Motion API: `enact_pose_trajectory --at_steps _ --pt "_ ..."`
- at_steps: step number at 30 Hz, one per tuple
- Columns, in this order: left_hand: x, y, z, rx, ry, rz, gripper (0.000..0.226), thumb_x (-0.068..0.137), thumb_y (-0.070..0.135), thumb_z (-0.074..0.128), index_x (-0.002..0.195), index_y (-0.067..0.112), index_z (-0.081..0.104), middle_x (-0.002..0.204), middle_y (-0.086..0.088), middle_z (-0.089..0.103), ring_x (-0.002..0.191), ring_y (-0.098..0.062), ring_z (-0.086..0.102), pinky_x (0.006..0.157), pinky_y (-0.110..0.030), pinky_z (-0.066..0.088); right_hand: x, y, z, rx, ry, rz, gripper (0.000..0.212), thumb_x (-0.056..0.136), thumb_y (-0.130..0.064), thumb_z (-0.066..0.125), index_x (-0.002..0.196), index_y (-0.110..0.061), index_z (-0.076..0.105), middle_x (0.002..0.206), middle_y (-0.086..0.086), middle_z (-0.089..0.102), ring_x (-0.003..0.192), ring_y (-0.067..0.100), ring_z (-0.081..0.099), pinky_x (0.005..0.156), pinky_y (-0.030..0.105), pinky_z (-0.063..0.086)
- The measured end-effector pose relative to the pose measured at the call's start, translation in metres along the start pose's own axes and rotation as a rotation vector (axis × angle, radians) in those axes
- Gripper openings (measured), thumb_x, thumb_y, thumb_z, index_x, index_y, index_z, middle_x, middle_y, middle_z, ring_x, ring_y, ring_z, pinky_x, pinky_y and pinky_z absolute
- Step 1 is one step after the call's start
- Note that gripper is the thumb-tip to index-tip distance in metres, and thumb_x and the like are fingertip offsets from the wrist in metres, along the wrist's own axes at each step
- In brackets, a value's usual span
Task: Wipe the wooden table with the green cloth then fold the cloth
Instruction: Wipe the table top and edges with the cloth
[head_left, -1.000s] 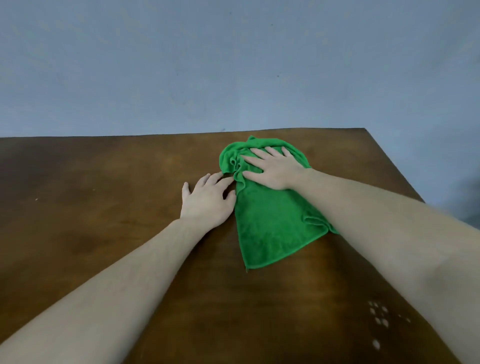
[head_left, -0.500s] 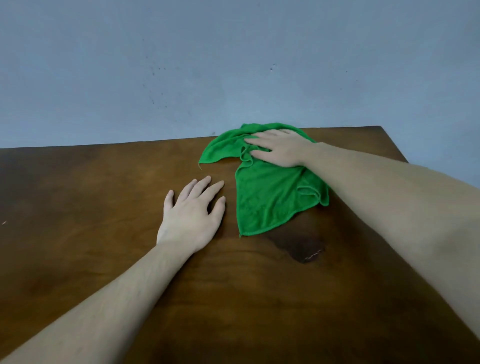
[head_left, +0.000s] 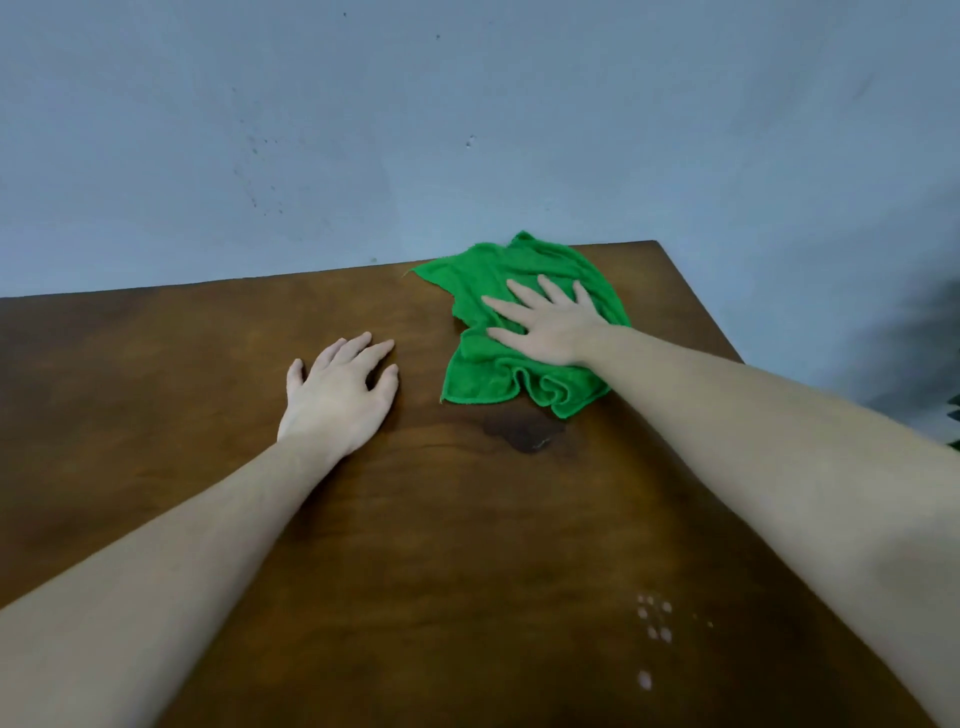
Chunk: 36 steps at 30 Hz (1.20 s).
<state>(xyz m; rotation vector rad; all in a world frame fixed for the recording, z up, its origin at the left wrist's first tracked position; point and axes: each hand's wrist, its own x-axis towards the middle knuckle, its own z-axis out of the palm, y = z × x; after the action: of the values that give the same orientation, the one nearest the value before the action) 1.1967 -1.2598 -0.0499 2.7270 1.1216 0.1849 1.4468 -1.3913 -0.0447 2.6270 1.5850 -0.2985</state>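
The green cloth (head_left: 483, 374) lies bunched at the far right corner of the wooden table (head_left: 156, 374), its far edge reaching the table's back edge. My right hand (head_left: 550, 327) presses flat on top of the cloth with its fingers spread. To the left of the cloth, apart from it, my left hand (head_left: 340, 397) rests palm down on the bare wood, holding nothing. A dark wet patch (head_left: 524, 439) shows on the wood just in front of the cloth.
A pale blue wall (head_left: 467, 130) rises right behind the table's back edge. The table's right edge (head_left: 701, 306) runs diagonally past the cloth. Several small white spots (head_left: 654, 618) mark the wood near my right forearm.
My right hand has pushed the cloth away from me and to the right, up to the back corner, bunching its near edge. My left hand stays flat on the wood, now apart from the cloth.
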Motion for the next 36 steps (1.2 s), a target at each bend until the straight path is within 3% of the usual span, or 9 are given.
enact_pose_trajectory --at_steps 6,15,20,22,28,32,36 --pt "-0.033 0.007 -0.008 -0.017 -0.065 0.069 0.050 0.100 0.050 0.028 0.148 0.039 0.035 0.160 0.010 0.026 0.149 -0.016 0.016 0.120 -0.054 0.009 -0.087 -0.052 0.019 -0.020 0.011 -0.051 0.068 0.091 -0.079 0.008 0.154 -0.055 -0.002 0.169 -0.008 -0.008 0.155 0.029 -0.009 0.118 0.066 -0.005" --pt "-0.175 0.018 -0.004 -0.016 -0.084 0.274 0.051 0.101 0.049 0.026 0.151 0.038 0.028 0.162 0.013 0.020 0.150 -0.014 0.010 0.121 -0.051 0.005 -0.226 -0.109 0.049 0.011 0.021 -0.084 0.069 0.094 -0.075 0.012 0.157 -0.049 0.000 0.169 -0.008 -0.007 0.155 0.026 -0.012 0.120 0.062 -0.006" --pt "-0.236 0.018 -0.007 -0.020 -0.112 0.356 0.051 0.101 0.051 0.028 0.151 0.040 0.028 0.162 0.016 0.018 0.151 -0.013 0.008 0.121 -0.051 0.005 -0.302 -0.132 0.064 0.015 0.038 -0.124 0.088 0.078 -0.084 -0.010 0.157 -0.047 -0.001 0.169 -0.010 -0.007 0.155 0.023 -0.012 0.121 0.059 -0.006" --pt "-0.251 0.019 -0.009 -0.016 -0.115 0.376 0.052 0.100 0.052 0.028 0.151 0.041 0.028 0.161 0.017 0.017 0.151 -0.012 0.008 0.121 -0.051 0.006 -0.323 -0.133 0.069 0.022 0.060 -0.130 0.091 0.074 -0.083 -0.013 0.157 -0.048 0.001 0.168 -0.013 -0.006 0.155 0.020 -0.011 0.122 0.056 -0.005" --pt "-0.272 0.018 -0.014 -0.013 -0.128 0.376 0.053 0.100 0.054 0.024 0.151 0.043 0.024 0.162 0.016 0.015 0.151 -0.012 0.005 0.121 -0.049 0.003 -0.364 -0.102 0.075 0.067 0.090 -0.101 0.073 0.082 -0.084 -0.002 0.150 -0.061 0.007 0.166 -0.022 -0.001 0.154 0.007 -0.007 0.125 0.045 -0.001" --pt "-0.274 0.021 -0.017 0.007 -0.143 0.374 0.054 0.100 0.056 0.021 0.152 0.044 0.020 0.163 0.016 0.012 0.151 -0.011 0.002 0.121 -0.050 0.001 -0.376 -0.065 0.074 0.068 0.101 -0.031 0.066 0.078 -0.090 -0.004 0.141 -0.071 0.004 0.165 -0.024 -0.001 0.153 0.006 -0.006 0.125 0.043 0.003" --pt "-0.261 0.025 -0.014 0.021 -0.143 0.352 0.054 0.099 0.058 0.021 0.151 0.045 0.021 0.163 0.015 0.012 0.151 -0.011 0.002 0.121 -0.053 -0.001 -0.369 -0.051 0.072 0.055 0.078 -0.029 0.071 0.078 -0.093 0.002 0.145 -0.070 0.003 0.165 -0.025 -0.004 0.153 0.008 -0.010 0.125 0.043 -0.003"
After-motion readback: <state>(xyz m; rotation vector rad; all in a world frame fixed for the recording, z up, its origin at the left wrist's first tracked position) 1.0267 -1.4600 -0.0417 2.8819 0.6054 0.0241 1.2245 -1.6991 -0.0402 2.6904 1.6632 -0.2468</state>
